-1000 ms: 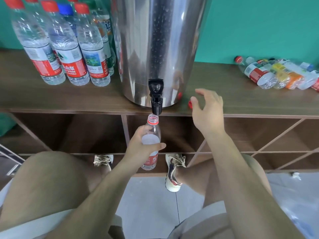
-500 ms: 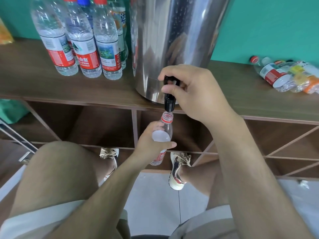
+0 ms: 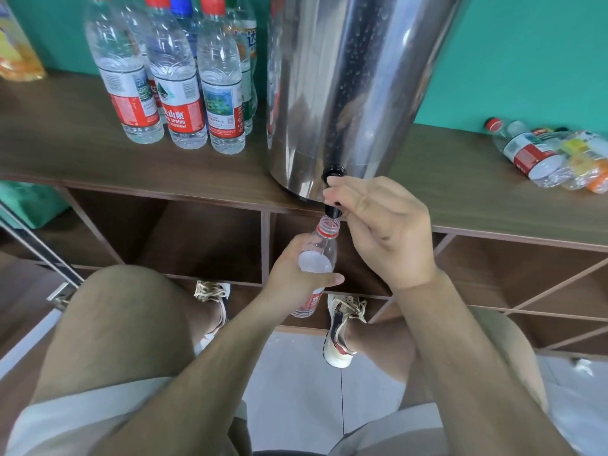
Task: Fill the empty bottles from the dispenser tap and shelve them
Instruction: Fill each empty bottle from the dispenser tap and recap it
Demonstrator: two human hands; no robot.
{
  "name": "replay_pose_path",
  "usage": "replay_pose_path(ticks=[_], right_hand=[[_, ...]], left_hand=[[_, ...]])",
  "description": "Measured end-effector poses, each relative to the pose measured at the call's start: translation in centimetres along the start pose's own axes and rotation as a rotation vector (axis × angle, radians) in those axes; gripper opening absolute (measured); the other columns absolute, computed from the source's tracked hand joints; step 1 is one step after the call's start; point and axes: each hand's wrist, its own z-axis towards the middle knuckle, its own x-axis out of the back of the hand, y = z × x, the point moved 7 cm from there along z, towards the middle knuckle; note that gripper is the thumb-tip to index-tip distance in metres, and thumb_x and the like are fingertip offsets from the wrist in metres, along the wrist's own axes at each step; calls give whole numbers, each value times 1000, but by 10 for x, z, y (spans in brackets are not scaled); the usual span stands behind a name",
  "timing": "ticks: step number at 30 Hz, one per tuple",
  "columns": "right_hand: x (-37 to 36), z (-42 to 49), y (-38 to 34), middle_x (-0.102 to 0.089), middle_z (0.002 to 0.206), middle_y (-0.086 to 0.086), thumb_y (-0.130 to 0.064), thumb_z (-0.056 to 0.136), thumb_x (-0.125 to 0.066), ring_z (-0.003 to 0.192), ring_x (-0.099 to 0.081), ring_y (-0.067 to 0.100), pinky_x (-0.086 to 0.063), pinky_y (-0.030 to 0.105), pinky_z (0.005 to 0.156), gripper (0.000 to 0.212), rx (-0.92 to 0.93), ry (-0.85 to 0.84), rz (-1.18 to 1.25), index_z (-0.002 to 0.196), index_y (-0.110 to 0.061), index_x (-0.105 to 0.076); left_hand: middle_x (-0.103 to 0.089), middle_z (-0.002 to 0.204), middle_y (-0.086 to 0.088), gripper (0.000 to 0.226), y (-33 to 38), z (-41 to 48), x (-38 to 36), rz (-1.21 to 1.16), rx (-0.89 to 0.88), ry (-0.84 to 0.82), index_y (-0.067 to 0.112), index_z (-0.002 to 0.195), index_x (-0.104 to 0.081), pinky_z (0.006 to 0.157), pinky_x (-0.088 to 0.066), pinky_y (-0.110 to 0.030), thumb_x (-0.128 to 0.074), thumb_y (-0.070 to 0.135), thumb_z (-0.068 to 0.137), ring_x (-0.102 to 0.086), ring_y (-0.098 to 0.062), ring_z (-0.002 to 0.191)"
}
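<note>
Fingers (image 3: 339, 186) of right hand (image 3: 385, 232) pinch tap (image 3: 333, 210); left hand (image 3: 291, 274) grips bottle (image 3: 324, 244).

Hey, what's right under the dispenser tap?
An uncapped bottle, held by the left hand, its mouth just below the tap. The right hand covers the tap's lever, and no water stream can be made out.

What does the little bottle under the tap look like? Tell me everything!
The bottle is small, clear plastic, with no cap, a red ring round its neck and a red label low down. It leans slightly, its open mouth just under the black tap, which the right hand holds. The left hand grips its middle, thumb across the front. How full it is cannot be told.
</note>
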Motion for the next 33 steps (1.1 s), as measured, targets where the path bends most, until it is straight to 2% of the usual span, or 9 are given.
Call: replay_pose_path(ticks=[4,9,13,17,20,24,26,30,33], right_hand=[[0,-4,-2,-73,126,11,-13,94,-81,96,-64,34,-46,30,97,19,-40,1,-32,109,-2,-81],[1,-5,8,-67,131,14,-25,93,-82,111,-66,32,-51,38,102,30,-178,-3,29,114,-3,-78],[3,-9,13,-70,132,11,-17,93,-81,118,-69,24,-53,36,104,22,-251,0,90,109,-3,-78],[5,-12,18,-69,135,10,-10,94,-75,124,-68,18,-54,40,104,19,-301,-24,166,112,-2,-76],[6,-14,19,-67,138,12,-11,97,-71,127,-66,19,-53,44,105,21,-293,-43,197,115,0,-75],[5,-16,20,-63,142,18,-4,97,-60,134,-61,28,-50,54,108,26,-246,-85,256,119,6,-72],[4,-17,20,-61,143,20,6,90,-59,136,-59,29,-48,53,111,32,-242,-98,261,120,7,-70],[5,-16,19,-61,144,21,16,76,-55,138,-58,29,-46,47,114,48,-237,-98,267,122,8,-69],[5,-16,20,-60,144,22,18,75,-53,137,-58,31,-46,45,114,50,-241,-102,294,121,9,-69]], left_hand=[[-61,123,21,82,-1,3,0,50,-17,12,45,134,-48,81,-48,-21,-95,42,67,-61,-5,112],[-59,123,22,81,-3,5,0,35,-9,18,47,133,-47,82,-48,-22,-95,39,68,-59,-6,113],[-59,121,21,80,-4,4,-1,27,4,13,45,132,-48,83,-50,-24,-95,35,69,-59,-8,112],[-61,120,18,77,-4,3,-1,18,10,19,43,130,-49,84,-50,-25,-95,30,70,-60,-9,111],[-60,120,20,77,-6,4,0,20,15,23,46,128,-47,79,-47,-20,-95,30,70,-59,-7,110],[-59,119,21,78,-10,5,0,17,21,37,48,127,-47,85,-50,-25,-95,30,69,-59,-8,111],[-59,120,20,79,-12,4,-1,26,23,33,47,129,-47,90,-52,-30,-95,31,69,-59,-10,113],[-58,119,21,77,-10,4,-2,33,17,32,47,127,-46,85,-50,-25,-95,29,71,-59,-10,111],[-59,122,16,79,-11,3,-3,40,20,28,42,132,-47,96,-54,-35,-94,28,71,-59,-15,115]])
